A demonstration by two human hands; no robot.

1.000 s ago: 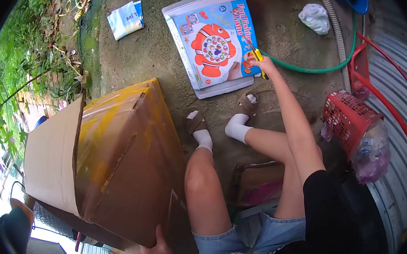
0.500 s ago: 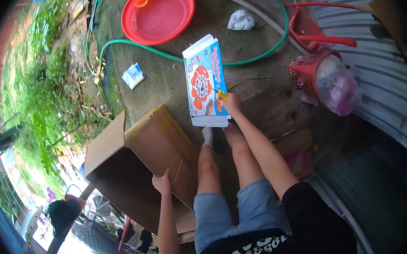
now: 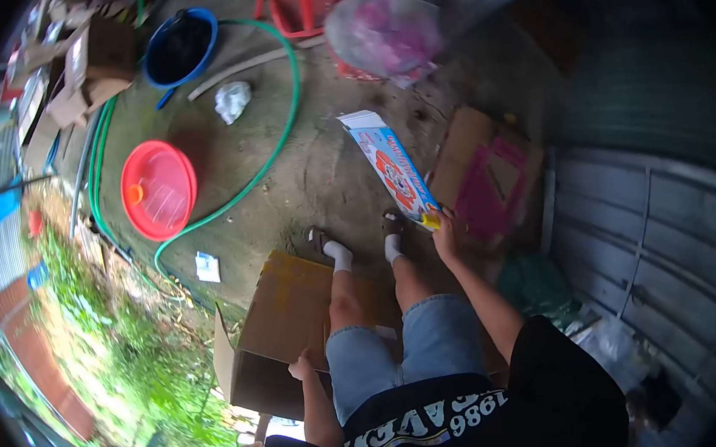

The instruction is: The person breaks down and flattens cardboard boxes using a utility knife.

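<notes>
My right hand (image 3: 446, 233) is closed around a small yellow-handled tool (image 3: 431, 220) and the near end of a thin, blue-edged toy box (image 3: 394, 169). The toy box has a red fish picture, and its white end flaps stick out at the far end. It is held tilted over the ground, to the right of my feet. My left hand (image 3: 302, 365) grips the edge of a big brown cardboard box (image 3: 285, 311) beside my left leg. One flap of that carton stands out on its left side.
A red basin (image 3: 160, 205), a blue tub (image 3: 183, 77) and a green hose (image 3: 292, 101) lie ahead on the ground. Flattened cardboard (image 3: 459, 142) with a pink piece (image 3: 492, 203) lies right. A stuffed plastic bag (image 3: 392, 29) sits beyond, and a metal-framed panel (image 3: 640, 233) stands right.
My view has swung to the right. My right hand has carried the toy box rightward, away from in front of my feet, and tilted it. My left hand still holds the carton.
</notes>
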